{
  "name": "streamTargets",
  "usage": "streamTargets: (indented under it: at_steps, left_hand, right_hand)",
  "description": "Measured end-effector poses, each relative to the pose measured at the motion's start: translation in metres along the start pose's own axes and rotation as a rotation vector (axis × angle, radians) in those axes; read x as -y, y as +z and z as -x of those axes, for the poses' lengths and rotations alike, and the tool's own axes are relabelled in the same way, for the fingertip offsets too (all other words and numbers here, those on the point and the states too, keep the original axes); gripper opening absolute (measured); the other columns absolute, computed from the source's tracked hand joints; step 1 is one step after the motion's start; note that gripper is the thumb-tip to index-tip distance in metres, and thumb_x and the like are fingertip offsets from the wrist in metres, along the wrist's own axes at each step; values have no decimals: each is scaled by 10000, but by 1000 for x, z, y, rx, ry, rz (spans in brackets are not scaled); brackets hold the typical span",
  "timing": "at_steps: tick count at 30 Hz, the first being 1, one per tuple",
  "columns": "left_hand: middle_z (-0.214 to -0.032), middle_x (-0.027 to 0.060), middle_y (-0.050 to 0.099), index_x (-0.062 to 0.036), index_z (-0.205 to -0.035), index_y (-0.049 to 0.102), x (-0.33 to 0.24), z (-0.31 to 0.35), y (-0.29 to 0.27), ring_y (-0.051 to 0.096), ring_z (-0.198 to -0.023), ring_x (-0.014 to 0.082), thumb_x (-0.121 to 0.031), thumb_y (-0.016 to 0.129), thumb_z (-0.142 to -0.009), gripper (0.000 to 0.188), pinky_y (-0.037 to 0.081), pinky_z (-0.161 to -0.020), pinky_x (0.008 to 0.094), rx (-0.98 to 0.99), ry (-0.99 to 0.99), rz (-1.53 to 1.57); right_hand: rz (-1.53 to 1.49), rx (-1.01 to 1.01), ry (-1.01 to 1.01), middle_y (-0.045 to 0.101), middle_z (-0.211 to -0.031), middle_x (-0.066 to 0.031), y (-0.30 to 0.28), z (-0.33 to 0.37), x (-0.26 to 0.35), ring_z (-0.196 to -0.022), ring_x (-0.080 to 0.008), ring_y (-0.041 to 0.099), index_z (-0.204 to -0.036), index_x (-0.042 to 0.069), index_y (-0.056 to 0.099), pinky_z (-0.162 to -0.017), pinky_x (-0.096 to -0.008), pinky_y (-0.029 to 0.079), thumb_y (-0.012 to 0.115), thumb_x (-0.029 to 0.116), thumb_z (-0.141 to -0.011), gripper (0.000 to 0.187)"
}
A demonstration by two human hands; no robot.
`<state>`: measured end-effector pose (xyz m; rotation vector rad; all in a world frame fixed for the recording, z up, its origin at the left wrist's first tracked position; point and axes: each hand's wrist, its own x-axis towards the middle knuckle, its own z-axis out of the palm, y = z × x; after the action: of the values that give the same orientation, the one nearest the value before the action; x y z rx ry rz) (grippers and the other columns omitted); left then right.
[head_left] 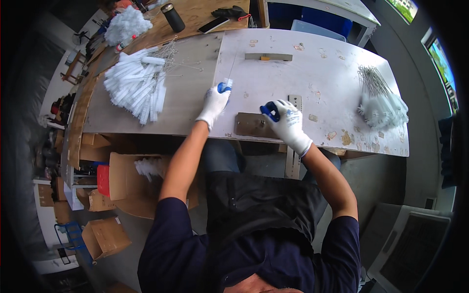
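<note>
My left hand (215, 103), in a white glove with blue fingertips, is closed around a small white bristle brush (228, 81). A thin wire stem runs from the brush toward the far side of the table. My right hand (289, 124), gloved the same way, hovers over the right end of a flat metal block (251, 125) at the table's near edge. Its thumb and index finger are curled with a gap between them, and nothing shows in the gap. Whether the right hand touches the block cannot be made out.
White brushes with wire stems lie piled on the left (137, 83); another bundle (383, 105) lies at the right. A metal bar (268, 57) sits farther back, and a perforated strip (293, 163) crosses the near edge. Beyond are a black tumbler (173, 18) and a phone (213, 25). A cardboard box (132, 188) stands below left.
</note>
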<state>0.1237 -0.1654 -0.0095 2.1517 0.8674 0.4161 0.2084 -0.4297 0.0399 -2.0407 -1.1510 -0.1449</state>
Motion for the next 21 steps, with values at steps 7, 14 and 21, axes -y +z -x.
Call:
streamTargets:
  at_steps: [7,14,21]
  left_hand:
    - [-1058,167,692,40,-1329,559,-43,31,40,701,-961,280,-160,503,-1036,359,592,-856,404,413,-233,1361]
    - [-1114,165,702,15,-1299,605,-61,19,50,706,-1000,278,-132,592,-998,336,587,-863,397,373,-216,1223]
    - [-1020,108,726,1,-1150,681,-72,-19,43,721,-880,205,-38,522,-988,230,592,-722,334,386,-56,799]
  right_hand:
    - [-37,405,229,736,-1032,-191,35,-26,1,-989,-357,702,-1022,21,733,-870,-434,540,673,409,-893,413]
    - [-430,466,430,745,-845,-168,48,-31,-45,-849,-304,733,-940,27,754,-808,-405,543,635,419,-934,410]
    - [-322,582,464,768,-866,-94,30,-43,-28,-804,-202,737,-1002,44,766,-779,-343,536,608,427,-962,416]
